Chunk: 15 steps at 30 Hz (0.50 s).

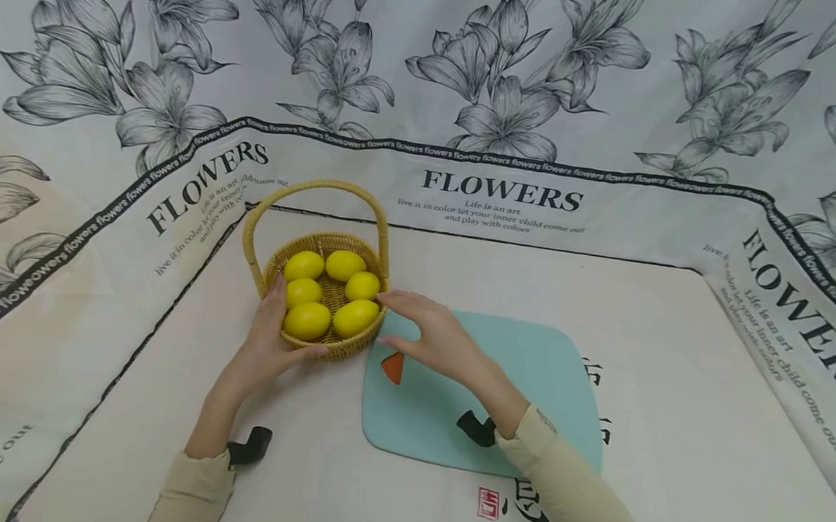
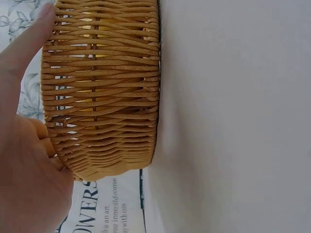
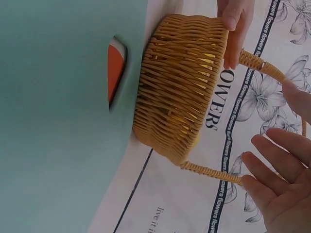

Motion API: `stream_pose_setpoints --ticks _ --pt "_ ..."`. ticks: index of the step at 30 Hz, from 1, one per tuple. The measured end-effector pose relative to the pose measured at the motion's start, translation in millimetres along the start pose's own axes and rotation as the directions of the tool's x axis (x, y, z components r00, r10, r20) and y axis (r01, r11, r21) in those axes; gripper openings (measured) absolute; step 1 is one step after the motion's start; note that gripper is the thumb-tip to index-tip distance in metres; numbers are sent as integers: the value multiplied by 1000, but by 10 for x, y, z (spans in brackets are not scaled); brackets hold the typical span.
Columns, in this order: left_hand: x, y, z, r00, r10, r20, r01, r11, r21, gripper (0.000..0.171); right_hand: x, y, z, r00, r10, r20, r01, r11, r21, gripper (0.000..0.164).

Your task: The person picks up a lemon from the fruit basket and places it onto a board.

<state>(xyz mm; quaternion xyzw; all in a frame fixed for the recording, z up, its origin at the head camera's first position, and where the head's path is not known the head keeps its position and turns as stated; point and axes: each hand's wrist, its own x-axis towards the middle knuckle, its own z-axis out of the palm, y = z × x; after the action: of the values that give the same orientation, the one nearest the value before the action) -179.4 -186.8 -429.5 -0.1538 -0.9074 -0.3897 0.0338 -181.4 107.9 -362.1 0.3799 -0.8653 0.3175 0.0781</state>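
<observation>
A round wicker basket (image 1: pixel 350 347) with a tall arched handle (image 1: pixel 334 186) stands left of the middle in the head view. Inside lie several yellow lemons (image 1: pixel 308 321), arranged in a ring. My left hand (image 1: pixel 263 346) grips the basket's left side, thumb along its front edge. In the left wrist view that hand (image 2: pixel 29 170) wraps the woven wall, its fingers partly hidden behind it. To the basket's right is my right hand (image 1: pixel 441 338), fingers and thumb spread. The right wrist view shows this hand (image 3: pixel 284 194) apart from the basket wall, holding nothing.
A light blue board (image 1: pixel 453 418) lies beside the basket, partly under my right arm. Near its left corner shows an orange triangular patch (image 1: pixel 393 368). Floral printed cloth (image 1: pixel 504 202) rises behind the white table surface (image 1: pixel 311 459). Black pieces (image 1: pixel 250 447) sit at both wrists.
</observation>
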Motion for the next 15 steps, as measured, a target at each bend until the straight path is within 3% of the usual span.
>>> stream_pose_setpoints --ticks 6,15 --pt "-7 -21 -4 1000 21 -6 -21 1000 -21 121 160 40 97 999 -37 -8 37 999 -1 53" --pt "-16 -37 -67 1000 14 -8 -15 997 -79 119 349 72 173 999 10 52 -10 1000 -5 51"
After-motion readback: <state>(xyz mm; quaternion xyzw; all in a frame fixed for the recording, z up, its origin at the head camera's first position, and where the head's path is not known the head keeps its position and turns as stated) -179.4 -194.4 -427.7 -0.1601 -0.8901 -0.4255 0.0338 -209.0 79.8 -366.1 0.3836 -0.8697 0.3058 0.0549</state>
